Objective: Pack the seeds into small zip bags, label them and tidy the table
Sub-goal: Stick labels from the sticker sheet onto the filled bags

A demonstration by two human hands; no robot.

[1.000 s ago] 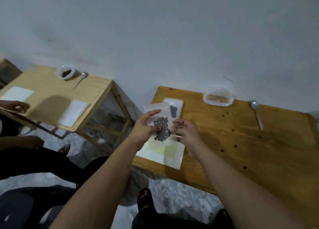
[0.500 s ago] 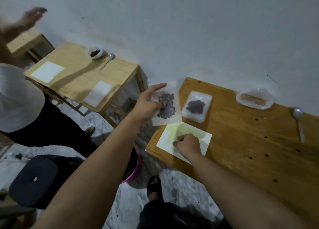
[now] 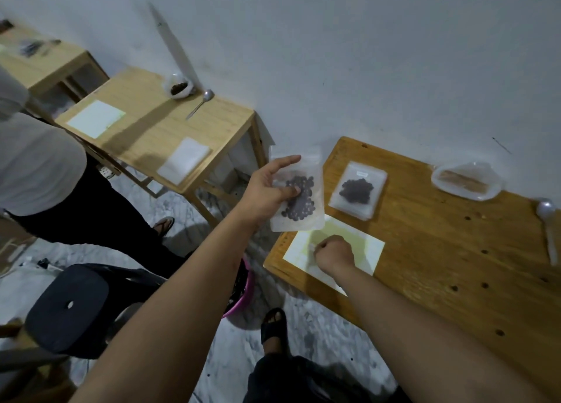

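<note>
Two bare hands at the left end of a wooden desk (image 3: pixel 455 269), one bag of seeds held up.

Left hand (image 3: pixel 267 190) gripping a clear zip bag (image 3: pixel 303 217) of dark seeds, thumb pressed on its front, raised off the desk by the left edge. Right hand (image 3: pixel 334 252) curled into a fist, knuckles down on the pale sheet (image 3: pixel 368 246) lying at the near left corner; cannot tell whether anything is pinched in it. Second filled bag (image 3: pixel 358 190) flat beyond the sheet, towards the far left corner. Further right, plastic pouch (image 3: pixel 466 181) of brownish stuff by the far edge, then a spoon (image 3: pixel 548 223) at the right end.
</note>
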